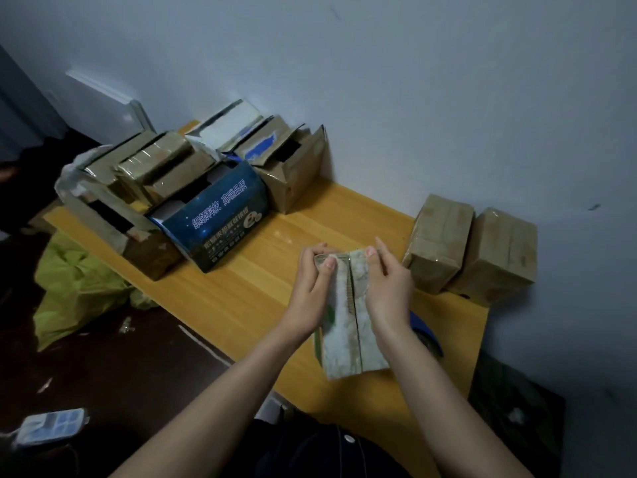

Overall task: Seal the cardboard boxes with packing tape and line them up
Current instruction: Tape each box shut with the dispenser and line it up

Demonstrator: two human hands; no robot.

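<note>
Left hand [312, 288] and right hand [389, 288] both gripping pale box [348, 336] near tabletop [241, 288] front-right edge, thumbs pressing flaps together; risk: flaps springing apart once one hand is releasing for blue tape dispenser [425, 331], half hidden under right forearm; tape then going on crooked over gaping seam.

Both forearms are bare from the lower edge of the view up to the wrists. The left hand [310, 291] and right hand [391, 288] have short, plain nails. Beneath them shows a dark garment [310, 453] bearing a small round white stud [349, 438].
</note>
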